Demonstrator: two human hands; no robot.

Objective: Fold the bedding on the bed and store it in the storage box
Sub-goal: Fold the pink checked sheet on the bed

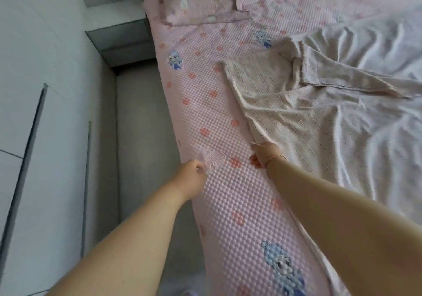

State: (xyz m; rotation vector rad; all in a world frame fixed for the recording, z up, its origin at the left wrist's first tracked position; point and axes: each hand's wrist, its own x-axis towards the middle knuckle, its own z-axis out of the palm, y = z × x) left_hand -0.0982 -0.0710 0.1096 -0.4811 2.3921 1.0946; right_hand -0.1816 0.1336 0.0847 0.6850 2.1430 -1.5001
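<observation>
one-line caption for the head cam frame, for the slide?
Both hands at the bed edge: right hand grips the beige blanket, left hand pinches the pink bubbled sheet.

Beige blanket spread rumpled on my pink bed

I see the blanket (319,122), pale beige with a fine knit stripe, lying crumpled across the bed's (228,193) right part, 1 flap folded back over itself near the middle. Its near corner is pinched in my right hand (265,154), at the edge of the bubbled pink mattress cover (205,104), which my left hand (194,170) grips.
</observation>
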